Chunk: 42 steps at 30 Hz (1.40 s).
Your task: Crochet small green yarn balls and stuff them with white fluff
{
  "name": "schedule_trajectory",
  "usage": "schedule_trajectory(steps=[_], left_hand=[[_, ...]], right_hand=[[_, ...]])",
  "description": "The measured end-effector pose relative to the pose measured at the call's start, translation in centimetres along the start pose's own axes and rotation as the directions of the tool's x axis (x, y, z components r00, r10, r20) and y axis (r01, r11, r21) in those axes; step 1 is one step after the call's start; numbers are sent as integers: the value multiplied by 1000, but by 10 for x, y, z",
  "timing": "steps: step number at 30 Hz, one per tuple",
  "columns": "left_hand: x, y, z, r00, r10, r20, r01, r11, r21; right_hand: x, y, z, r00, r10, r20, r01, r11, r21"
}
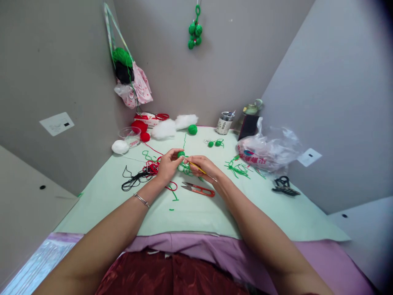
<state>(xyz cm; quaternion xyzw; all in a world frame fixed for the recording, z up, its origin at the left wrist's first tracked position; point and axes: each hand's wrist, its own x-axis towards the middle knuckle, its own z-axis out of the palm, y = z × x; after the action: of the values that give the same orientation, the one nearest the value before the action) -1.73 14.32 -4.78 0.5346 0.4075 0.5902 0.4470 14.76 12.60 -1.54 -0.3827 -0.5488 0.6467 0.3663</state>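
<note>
Between my fingertips, near the middle of the table, is a small green yarn piece [181, 154]. My left hand [168, 164] pinches it from the left. A thin crochet hook with a yellow handle [197, 167] lies in the grip of my right hand [204, 166], its tip against the green piece. A green strand [184, 140] runs up from the piece across the table. Loose green, red yarn [152, 167] and black yarn [135, 180] lie beside and under my left hand. Orange thread snips [199, 189] rest just below my hands.
At the back stand white stuffing [164, 129], a green ball [192, 129], a red ball [145, 137] and a can [225, 123]. A plastic bag [267, 151] and black clip [285, 186] are right, a white ball [120, 147] left. Green scraps [238, 169] lie right.
</note>
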Motion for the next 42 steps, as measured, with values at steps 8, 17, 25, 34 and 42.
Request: schedule_trajectory(steps=[8,17,25,34,42], left_hand=[[1,-1,0,997,-47,67,49,998,-33],[-1,3,0,988,-78,134,87,994,-69],[2,0,-1,974,-85,211,110,988,-110],[3,1,-2,967,-65,246,96,989,-116],[4,1,-5,986,-56,159,64,997,-46]], right_hand=[[-4,-4,1,999,-32,43,32,999,-16],[-1,0,1,994,-105,-21,101,986,-130],[1,2,-1,991,-119,-55,109,982,-154],[1,0,-5,996,-90,-21,88,991,-99],[0,0,-2,999,-35,14,35,998,-49]])
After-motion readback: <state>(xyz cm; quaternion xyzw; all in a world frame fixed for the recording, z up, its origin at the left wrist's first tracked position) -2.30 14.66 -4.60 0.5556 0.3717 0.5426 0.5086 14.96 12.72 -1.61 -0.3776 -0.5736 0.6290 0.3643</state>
